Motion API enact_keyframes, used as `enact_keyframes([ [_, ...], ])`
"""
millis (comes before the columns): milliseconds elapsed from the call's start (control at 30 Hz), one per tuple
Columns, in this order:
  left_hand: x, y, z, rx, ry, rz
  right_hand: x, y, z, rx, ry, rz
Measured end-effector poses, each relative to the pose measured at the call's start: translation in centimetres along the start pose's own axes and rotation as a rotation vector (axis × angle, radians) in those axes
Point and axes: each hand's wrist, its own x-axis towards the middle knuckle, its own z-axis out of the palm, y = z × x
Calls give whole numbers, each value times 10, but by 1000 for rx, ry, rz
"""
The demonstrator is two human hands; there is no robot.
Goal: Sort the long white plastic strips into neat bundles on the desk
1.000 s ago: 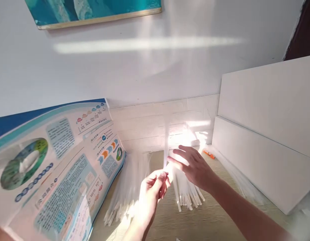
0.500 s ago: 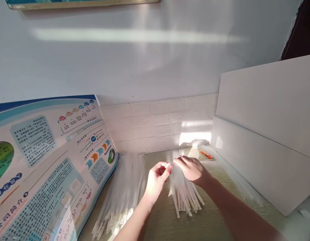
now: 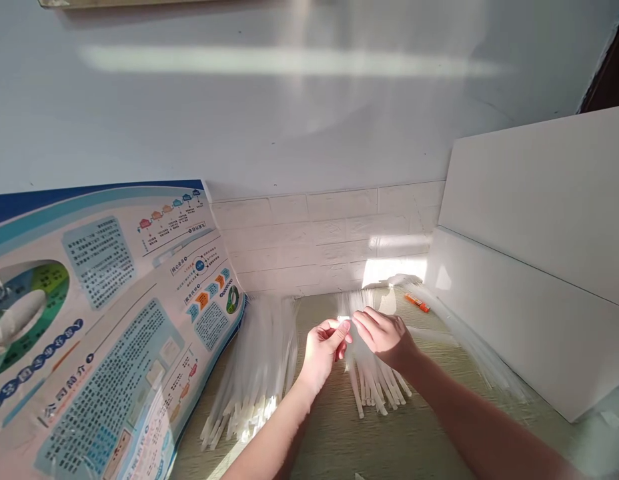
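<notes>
Two hands work close together above the wooden desktop [image 3: 334,433]. My left hand [image 3: 322,353] pinches something thin and pale at its fingertips, probably a white cable tie [image 3: 343,320], though the glare blurs it. My right hand [image 3: 384,337] has its fingers together, their tips almost at the left fingertips and over a fanned bundle of white cable ties [image 3: 374,383]. Whether those fingers hold anything, I cannot tell. A second bundle of white cable ties [image 3: 254,373] lies to the left of my hands, and a looser spread [image 3: 469,350] lies along the right.
A glossy, curved blue-and-white printed poster [image 3: 109,313] leans in at the left. White boards [image 3: 534,233] stand at the right, in front of a white brick-pattern panel [image 3: 324,243]. A small orange object [image 3: 417,303] lies near the back corner.
Since a second ago, my right hand has closed from spread fingers to meet my left fingertips. The view has swung level, bringing more of the poster into sight.
</notes>
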Motion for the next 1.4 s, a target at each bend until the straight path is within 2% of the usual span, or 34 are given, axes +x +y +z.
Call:
enact_keyframes([
  [133, -2, -3, 0, 47, 27, 53, -1, -2, 1, 199, -28, 25],
  [267, -3, -8, -4, 160, 48, 138, 2, -2, -6, 560, -188, 105],
  [433, -3, -14, -13, 361, 57, 310, 7, 3, -16, 760, -406, 105],
  [700, -11, -11, -19, 647, -87, 590, 11, 5, -42, 1097, -677, 278],
  [933, -15, -8, -21, 720, -109, 728, 11, 5, -42, 1443, -819, 374],
  [1200, -26, -6, -18, 644, -118, 762, 10, 12, -42, 1589, -1032, 339],
  [1400, -14, -5, -17, 537, -101, 675, 7, 15, -38, 1615, -951, 409],
])
